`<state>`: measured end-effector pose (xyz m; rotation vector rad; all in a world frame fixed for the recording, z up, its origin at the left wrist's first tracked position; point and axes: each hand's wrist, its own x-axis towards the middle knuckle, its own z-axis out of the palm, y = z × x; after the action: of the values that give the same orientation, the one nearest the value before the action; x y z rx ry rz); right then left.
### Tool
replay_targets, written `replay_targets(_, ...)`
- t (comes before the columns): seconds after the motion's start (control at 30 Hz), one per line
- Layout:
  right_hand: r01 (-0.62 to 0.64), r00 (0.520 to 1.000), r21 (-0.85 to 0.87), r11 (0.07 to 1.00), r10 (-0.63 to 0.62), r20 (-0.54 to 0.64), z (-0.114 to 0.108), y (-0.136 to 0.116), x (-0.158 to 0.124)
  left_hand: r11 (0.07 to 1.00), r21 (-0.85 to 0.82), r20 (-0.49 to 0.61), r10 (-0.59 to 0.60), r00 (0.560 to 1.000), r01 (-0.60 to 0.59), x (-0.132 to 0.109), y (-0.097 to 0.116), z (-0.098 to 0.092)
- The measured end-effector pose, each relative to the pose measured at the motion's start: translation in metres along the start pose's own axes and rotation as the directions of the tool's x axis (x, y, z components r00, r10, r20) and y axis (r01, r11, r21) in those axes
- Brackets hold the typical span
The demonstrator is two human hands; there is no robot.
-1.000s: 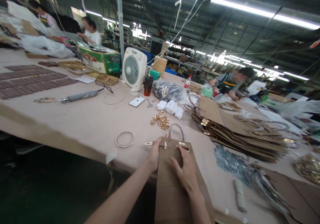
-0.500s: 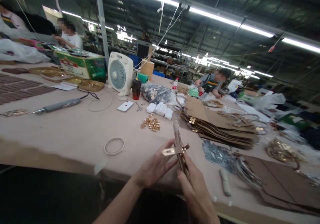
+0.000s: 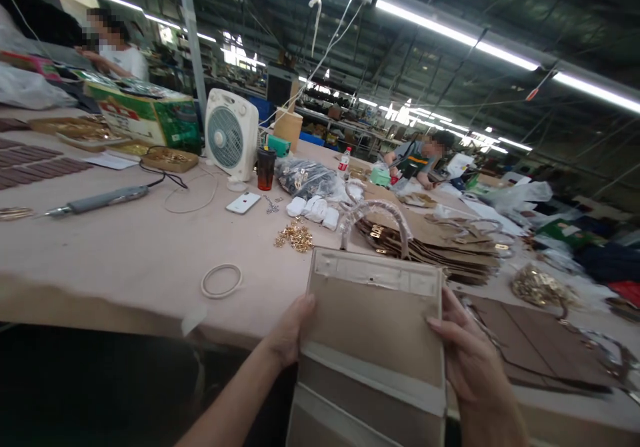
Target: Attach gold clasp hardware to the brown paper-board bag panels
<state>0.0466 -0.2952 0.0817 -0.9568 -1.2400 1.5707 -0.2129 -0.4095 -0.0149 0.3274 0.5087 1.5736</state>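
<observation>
A taupe bag panel [image 3: 373, 314] with a plastic-wrapped looped handle [image 3: 377, 208] faces me at the table's front edge. My left hand [image 3: 295, 327] grips its left edge, thumb at the front. On the opposite edge, my right hand [image 3: 465, 340] holds it with the thumb across the front and the fingers mostly behind. Beyond the panel lies a stack of brown bag pieces [image 3: 450, 250]. Small gold fittings [image 3: 295, 236] are heaped to the left of the handle.
On the table [image 3: 125, 260] are a grey pen-like tool [image 3: 107, 199], a phone [image 3: 243, 202], a white ring [image 3: 221, 281], a fan [image 3: 231, 137] and a dark cup [image 3: 266, 168]. More brown pieces [image 3: 540, 340] lie at right. A person [image 3: 413, 160] leans over the far side.
The bag piece, seen edge-on before, is now turned with its broad face towards me. My hands have moved apart to its two side edges. The view has shifted slightly.
</observation>
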Motion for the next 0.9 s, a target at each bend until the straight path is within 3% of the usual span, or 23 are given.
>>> replay_targets(0.17, -0.061, 0.988, 0.019, 0.998, 0.058, 0.142, -0.001, 0.055, 0.041, 0.979, 0.196, -0.053, 0.072, 0.996, -0.061, 0.001, 0.012, 0.002)
replay_targets(0.33, -0.089, 0.987, -0.014, 0.996, 0.09, 0.135, -0.012, 0.114, 0.072, 0.953, 0.268, -0.082, 0.171, 0.982, -0.143, 0.016, 0.001, -0.02)
replay_targets(0.47, 0.033, 0.995, -0.183, 0.983, -0.016, 0.094, -0.015, 0.144, 0.081, 0.882, 0.449, -0.138, 0.229, 0.964, -0.145, 0.026, -0.003, -0.042)
replay_targets(0.53, 0.084, 0.993, -0.29, 0.953, -0.057, 0.101, -0.015, 0.154, 0.081, 0.804, 0.586, -0.18, 0.251, 0.951, -0.101, 0.027, -0.003, -0.048)
replay_targets(0.6, 0.133, 0.989, -0.395, 0.909, -0.098, 0.107, -0.016, 0.163, 0.081, 0.657, 0.753, -0.208, 0.296, 0.932, -0.041, 0.028, -0.004, -0.049)
replay_targets(0.7, 0.252, 0.967, -0.576, 0.778, -0.223, 0.122, -0.016, 0.173, 0.078, 0.326, 0.945, -0.151, 0.383, 0.911, 0.019, 0.031, -0.009, -0.047)
replay_targets(0.8, 0.357, 0.918, -0.707, 0.611, -0.371, 0.142, -0.011, 0.18, 0.074, 0.016, 0.999, -0.05, 0.459, 0.887, 0.048, 0.036, -0.019, -0.044)
replay_targets(0.9, 0.397, 0.873, -0.786, 0.475, -0.46, 0.163, 0.001, 0.182, 0.069, -0.287, 0.954, 0.094, 0.562, 0.822, 0.086, 0.042, -0.028, -0.041)
